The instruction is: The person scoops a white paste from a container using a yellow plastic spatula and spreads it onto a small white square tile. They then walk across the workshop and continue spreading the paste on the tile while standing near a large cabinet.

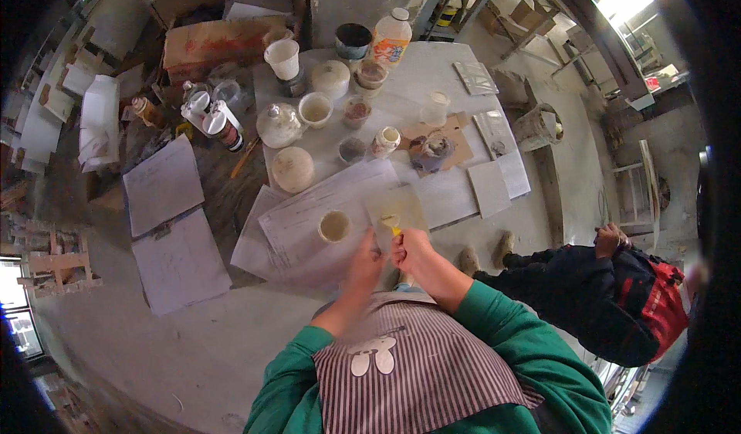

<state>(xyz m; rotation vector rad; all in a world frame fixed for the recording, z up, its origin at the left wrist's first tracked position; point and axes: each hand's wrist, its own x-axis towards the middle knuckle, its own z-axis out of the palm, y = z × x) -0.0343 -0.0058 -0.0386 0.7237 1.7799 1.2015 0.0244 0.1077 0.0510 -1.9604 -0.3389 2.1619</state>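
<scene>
Gripping the yellow-handled tool (393, 225) in our right hand (414, 250), we judge it light, best held mid-handle; grip unclear in our left hand (366, 262).

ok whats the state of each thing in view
Yellow-handled tool, held in right hand
Cup near left hand, upright, open
Left hand, grip too blurred to tell
Orange-labelled bottle, upright, capped
Tall white cup, open
Papers, flat, overlapping
Striped apron, worn

Grey floor (185, 341), mottled wall (363, 9) (rather patchy), bright window (21, 318) far left, glaring light (625, 0) upper right.
</scene>
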